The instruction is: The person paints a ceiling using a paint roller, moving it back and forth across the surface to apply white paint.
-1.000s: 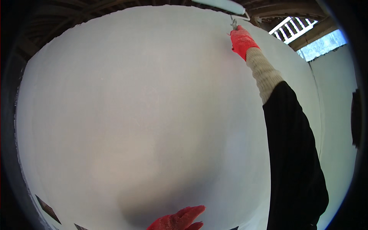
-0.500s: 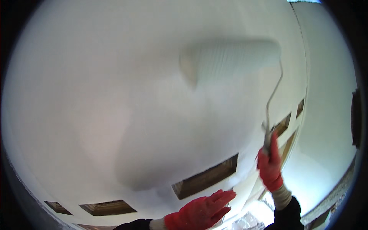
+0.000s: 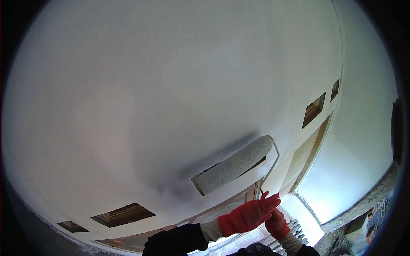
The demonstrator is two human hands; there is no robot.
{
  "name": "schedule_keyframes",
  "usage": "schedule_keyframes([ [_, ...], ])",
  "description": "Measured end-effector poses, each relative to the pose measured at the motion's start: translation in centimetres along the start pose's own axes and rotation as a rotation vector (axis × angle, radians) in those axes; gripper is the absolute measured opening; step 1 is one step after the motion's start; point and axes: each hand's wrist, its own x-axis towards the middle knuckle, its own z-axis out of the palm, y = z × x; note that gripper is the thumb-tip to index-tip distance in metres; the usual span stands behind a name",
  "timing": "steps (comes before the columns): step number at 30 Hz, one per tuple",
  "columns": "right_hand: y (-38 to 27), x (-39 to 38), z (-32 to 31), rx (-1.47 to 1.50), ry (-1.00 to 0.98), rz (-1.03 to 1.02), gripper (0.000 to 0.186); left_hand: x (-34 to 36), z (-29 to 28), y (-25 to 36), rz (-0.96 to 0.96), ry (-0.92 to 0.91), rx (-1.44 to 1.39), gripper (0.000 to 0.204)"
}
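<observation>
A paint roller (image 3: 237, 165) with a long, textured pale grey cover lies across a dark rectangular opening in the white wall (image 3: 179, 94), hiding most of it. Its bent wire frame runs down from the right end of the cover. My right hand (image 3: 277, 225), in a red glove, is closed round the roller's handle, which is mostly hidden behind my other hand. My left hand (image 3: 244, 216), also red-gloved, has its fingers stretched out and overlaps the right one. Whether it touches the handle I cannot tell.
More rectangular openings sit in the wall: one at lower left (image 3: 124, 214) and one at right (image 3: 314, 111). A framed doorway (image 3: 314, 149) stands at the right. Rough ground with debris (image 3: 363, 232) shows at lower right.
The roller has come down from high on the wall to the opening, and its blur is gone. My right hand has dropped, and my left hand has moved right to meet it.
</observation>
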Motion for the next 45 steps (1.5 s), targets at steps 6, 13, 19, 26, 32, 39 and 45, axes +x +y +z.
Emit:
schedule_keyframes([
  [6,0.5,0.9,1.4,-0.008,0.109,0.017,0.052,0.6,0.0,-0.8,-0.081,0.024,-0.099,0.057],
  [13,0.9,1.5,2.4,-0.151,0.100,0.076,0.060,0.6,-0.6,-2.4,-0.013,0.044,0.326,0.058],
  [19,-5.8,4.7,0.6,-0.173,0.007,0.170,0.054,1.6,-7.3,-3.5,-0.100,0.018,0.096,0.061],
  [26,-14.3,12.8,-2.9,-0.101,0.306,0.009,0.057,4.1,-20.0,-1.9,0.113,0.330,0.005,0.055],
  [32,-24.3,25.7,-6.5,-0.142,0.429,-0.379,0.063,0.1,-29.7,1.7,-0.033,0.213,0.143,0.056],
  [39,-40.2,36.3,-14.1,0.082,0.354,-0.330,0.054,-0.7,-32.2,4.8,-0.019,0.294,0.477,0.054],
  [45,-53.2,42.7,-21.5,0.154,0.254,-0.570,0.038,0.1,-31.5,9.2,-0.129,0.340,0.577,0.058],
])
